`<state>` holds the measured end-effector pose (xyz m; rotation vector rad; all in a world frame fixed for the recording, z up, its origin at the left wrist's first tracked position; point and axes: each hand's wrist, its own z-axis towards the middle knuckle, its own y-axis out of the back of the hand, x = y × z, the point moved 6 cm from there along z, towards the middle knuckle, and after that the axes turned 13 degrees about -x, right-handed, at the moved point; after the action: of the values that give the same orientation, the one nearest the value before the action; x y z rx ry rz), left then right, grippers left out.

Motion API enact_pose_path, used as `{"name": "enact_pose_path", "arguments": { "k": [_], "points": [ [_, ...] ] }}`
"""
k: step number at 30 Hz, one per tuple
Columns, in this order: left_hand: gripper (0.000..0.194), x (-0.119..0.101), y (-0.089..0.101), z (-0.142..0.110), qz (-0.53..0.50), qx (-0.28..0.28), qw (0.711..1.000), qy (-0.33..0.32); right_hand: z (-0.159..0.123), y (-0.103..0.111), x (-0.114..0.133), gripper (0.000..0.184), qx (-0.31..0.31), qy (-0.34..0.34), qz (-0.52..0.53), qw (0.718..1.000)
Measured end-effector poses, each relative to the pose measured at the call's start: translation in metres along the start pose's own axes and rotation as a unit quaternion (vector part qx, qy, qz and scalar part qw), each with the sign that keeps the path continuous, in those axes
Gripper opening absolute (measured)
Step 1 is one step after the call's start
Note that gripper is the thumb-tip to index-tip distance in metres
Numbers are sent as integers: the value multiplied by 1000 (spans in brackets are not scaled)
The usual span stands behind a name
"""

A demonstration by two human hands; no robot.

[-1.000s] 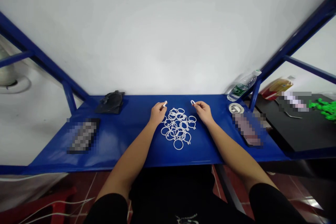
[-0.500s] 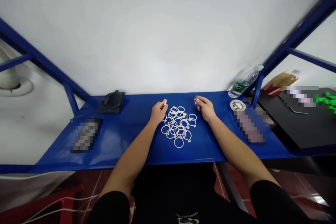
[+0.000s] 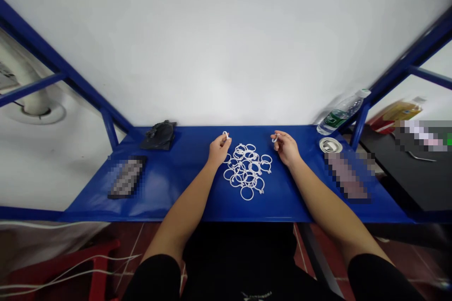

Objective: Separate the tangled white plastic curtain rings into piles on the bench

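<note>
Several white plastic rings [image 3: 246, 193], some with small clip-like tabs, lie in an overlapping heap on the blue tabletop [image 3: 183, 169]. At the heap's upper left, my left hand [image 3: 219, 149] is closed, pinching a white ring [image 3: 225, 134] between thumb and fingers. To the upper right of the heap, my right hand [image 3: 286, 147] pinches another white ring [image 3: 274, 138] at its fingertips. Both held rings are raised just above the table and partly covered by the fingers. The hands are apart, with the heap between and below them.
A black plastic bag [image 3: 158, 135] lies at the back left. On the right are a water bottle [image 3: 342, 112] leaning by the blue frame [image 3: 359, 127] and a roll of white tape [image 3: 330, 145]. Blurred-out items lie at both sides. A white wall [image 3: 226, 56] stands behind.
The view has shifted, so the table and heap sit slightly further right. Both hands still pinch white rings, and the rings show more clearly at the fingertips.
</note>
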<state>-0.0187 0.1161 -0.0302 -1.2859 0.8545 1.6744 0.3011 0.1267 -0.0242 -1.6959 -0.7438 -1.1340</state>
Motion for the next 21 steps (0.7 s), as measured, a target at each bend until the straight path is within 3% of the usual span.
{"name": "enact_pose_path", "arguments": {
  "k": [9,21],
  "points": [
    [32,-8,2,-1,2,-2,1000,1,-1,-1,1,26,1,-1,12,1000],
    [33,-12,6,-1,17,-16,1000,1,-2,0,2,19,8,16,-18,1000]
  ]
}}
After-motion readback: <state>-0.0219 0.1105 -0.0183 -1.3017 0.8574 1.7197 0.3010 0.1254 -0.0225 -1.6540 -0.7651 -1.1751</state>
